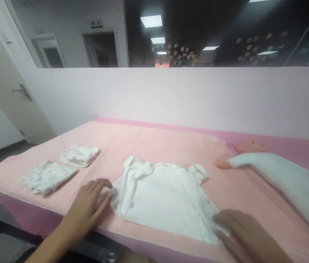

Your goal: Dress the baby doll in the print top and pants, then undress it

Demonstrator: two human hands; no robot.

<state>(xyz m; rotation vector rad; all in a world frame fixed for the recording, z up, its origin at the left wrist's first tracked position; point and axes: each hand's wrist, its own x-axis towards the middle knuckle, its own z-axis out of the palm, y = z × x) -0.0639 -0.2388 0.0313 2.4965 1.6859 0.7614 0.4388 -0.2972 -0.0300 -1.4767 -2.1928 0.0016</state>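
Observation:
A small white baby shirt (165, 204) lies spread out in front of me, its short sleeves pointing away from me and its hem towards me. Small snaps show along its sides. My left hand (95, 201) has the shirt's left edge between thumb and fingers. At the opposite lower corner, my right hand (236, 228) is closed on the fabric, its fingers somewhat blurred. Two folded white printed cloths, a nearer one (47, 177) and a farther one (80, 155), lie left of my left hand.
A pink cover (121, 137) lies over the table. At the right rests a white plush goose (277, 171) with an orange beak, a peach-coloured item (249, 145) behind it. A white wall (187, 98) with dark glass above borders the far side; a door (9, 87) is at left.

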